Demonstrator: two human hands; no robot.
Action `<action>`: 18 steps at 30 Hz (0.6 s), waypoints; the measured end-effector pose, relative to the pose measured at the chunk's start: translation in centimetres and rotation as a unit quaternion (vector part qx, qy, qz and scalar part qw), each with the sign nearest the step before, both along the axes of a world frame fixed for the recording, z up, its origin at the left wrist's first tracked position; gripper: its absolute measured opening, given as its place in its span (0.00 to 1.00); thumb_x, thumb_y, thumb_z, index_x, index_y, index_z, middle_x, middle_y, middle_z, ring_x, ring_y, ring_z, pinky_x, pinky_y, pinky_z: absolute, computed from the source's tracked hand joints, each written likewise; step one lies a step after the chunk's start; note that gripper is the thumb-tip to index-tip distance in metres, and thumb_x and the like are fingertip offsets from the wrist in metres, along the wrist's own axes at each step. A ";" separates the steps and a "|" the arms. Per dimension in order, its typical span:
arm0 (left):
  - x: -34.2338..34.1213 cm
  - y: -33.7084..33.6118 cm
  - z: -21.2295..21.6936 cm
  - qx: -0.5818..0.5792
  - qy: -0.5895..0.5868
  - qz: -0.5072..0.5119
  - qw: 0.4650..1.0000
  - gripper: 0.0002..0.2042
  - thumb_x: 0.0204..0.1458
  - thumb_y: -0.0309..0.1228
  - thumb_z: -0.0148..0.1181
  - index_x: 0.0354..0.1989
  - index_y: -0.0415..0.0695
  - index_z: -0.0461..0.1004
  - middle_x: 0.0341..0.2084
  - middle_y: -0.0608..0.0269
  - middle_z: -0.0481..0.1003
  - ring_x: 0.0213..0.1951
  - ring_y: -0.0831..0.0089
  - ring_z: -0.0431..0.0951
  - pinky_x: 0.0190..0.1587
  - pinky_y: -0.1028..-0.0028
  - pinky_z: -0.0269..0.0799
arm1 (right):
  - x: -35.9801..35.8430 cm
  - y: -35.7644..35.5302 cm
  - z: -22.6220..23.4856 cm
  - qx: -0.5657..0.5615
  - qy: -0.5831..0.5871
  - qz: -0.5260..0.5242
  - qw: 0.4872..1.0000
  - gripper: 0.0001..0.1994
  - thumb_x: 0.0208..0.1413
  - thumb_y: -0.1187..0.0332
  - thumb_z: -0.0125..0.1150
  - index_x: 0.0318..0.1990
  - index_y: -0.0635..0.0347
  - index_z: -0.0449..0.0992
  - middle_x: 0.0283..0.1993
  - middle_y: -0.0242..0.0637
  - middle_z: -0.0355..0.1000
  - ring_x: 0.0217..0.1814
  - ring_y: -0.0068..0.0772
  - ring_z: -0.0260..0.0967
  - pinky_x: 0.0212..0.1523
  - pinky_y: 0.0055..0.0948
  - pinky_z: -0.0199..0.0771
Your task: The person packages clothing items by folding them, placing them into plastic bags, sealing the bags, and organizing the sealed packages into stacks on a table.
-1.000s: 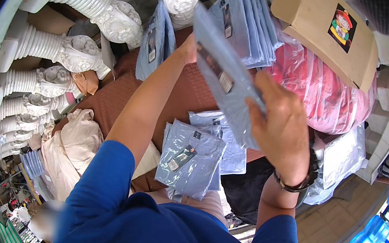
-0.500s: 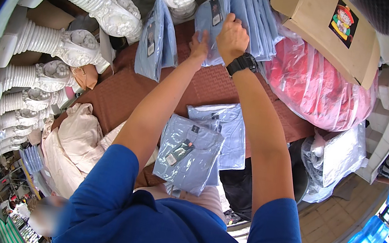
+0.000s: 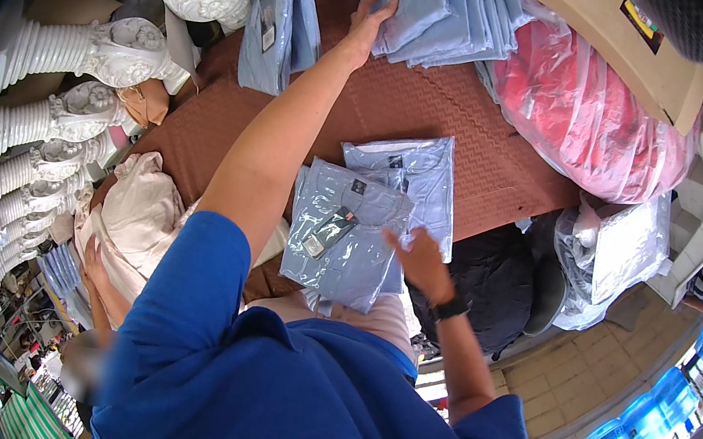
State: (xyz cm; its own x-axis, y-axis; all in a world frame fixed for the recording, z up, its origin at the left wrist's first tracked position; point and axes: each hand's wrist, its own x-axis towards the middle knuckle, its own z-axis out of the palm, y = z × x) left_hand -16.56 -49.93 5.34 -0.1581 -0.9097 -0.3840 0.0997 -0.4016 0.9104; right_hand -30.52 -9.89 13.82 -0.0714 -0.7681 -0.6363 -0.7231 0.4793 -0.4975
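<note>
Both hands on bagged blue shirts over a brown mat.

Bare brown mat (image 3: 439,110) lies open between two piles; red bagged bundle (image 3: 590,118) crowds the right, white balusters (image 3: 96,58) the left. Left hand (image 3: 367,29), arm stretched, fingers spread flat, presses the far shirt stack (image 3: 440,3). Right hand (image 3: 419,260), fingers open, rests on the near shirt pile (image 3: 339,240).

Glossy plastic-wrapped cloth shirts (image 3: 340,236) lie on a ribbed, matt brown mat (image 3: 439,110).
</note>
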 end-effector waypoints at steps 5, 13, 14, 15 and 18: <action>-0.1 -0.2 -0.5 0.005 -0.012 -0.012 1.000 0.49 0.49 0.63 0.64 0.75 0.53 0.52 0.72 0.49 0.41 0.74 0.52 0.45 0.72 0.48 0.46 | 5.7 5.7 -1.1 -0.132 0.087 -0.060 0.986 0.41 0.44 0.53 0.77 0.60 0.68 0.64 0.51 0.52 0.65 0.49 0.56 0.67 0.46 0.50 0.70; -0.1 -0.7 -0.3 0.010 -0.015 -0.031 0.999 0.49 0.50 0.64 0.62 0.76 0.55 0.50 0.73 0.48 0.41 0.75 0.52 0.45 0.72 0.49 0.46 | 7.5 3.1 -1.6 -0.235 -0.112 -0.154 0.953 0.25 0.52 0.84 0.59 0.60 0.67 0.65 0.43 0.55 0.66 0.43 0.55 0.68 0.45 0.48 0.70; 0.0 -0.8 -0.4 0.011 -0.009 -0.029 0.999 0.48 0.50 0.64 0.62 0.76 0.55 0.51 0.73 0.47 0.41 0.75 0.52 0.45 0.72 0.49 0.46 | 7.2 2.7 -1.2 -0.225 -0.122 -0.161 0.953 0.24 0.53 0.83 0.59 0.58 0.67 0.65 0.42 0.54 0.67 0.43 0.55 0.68 0.45 0.48 0.69; 0.3 -1.0 -0.6 0.012 -0.003 -0.027 1.000 0.48 0.50 0.64 0.62 0.76 0.55 0.51 0.73 0.46 0.41 0.75 0.52 0.45 0.72 0.50 0.46 | 7.0 2.5 -0.9 -0.216 -0.133 -0.168 0.953 0.23 0.53 0.83 0.60 0.57 0.68 0.66 0.41 0.54 0.67 0.42 0.55 0.68 0.44 0.48 0.69; 0.4 -1.0 -0.7 0.010 -0.016 -0.021 1.000 0.47 0.51 0.64 0.61 0.76 0.55 0.53 0.73 0.44 0.40 0.75 0.52 0.45 0.72 0.50 0.47 | 7.0 3.2 -2.1 -0.223 -0.108 -0.155 0.956 0.15 0.54 0.79 0.63 0.48 0.68 0.67 0.38 0.51 0.67 0.38 0.52 0.67 0.40 0.45 0.68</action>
State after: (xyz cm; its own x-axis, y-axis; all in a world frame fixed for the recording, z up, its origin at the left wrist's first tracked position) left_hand -16.19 -50.91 4.61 -0.1824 -0.8951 -0.4069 0.0537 -0.4223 0.9049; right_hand -23.51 -6.67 11.69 -0.2441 -0.9294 -0.2768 -0.4379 0.3604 -0.8237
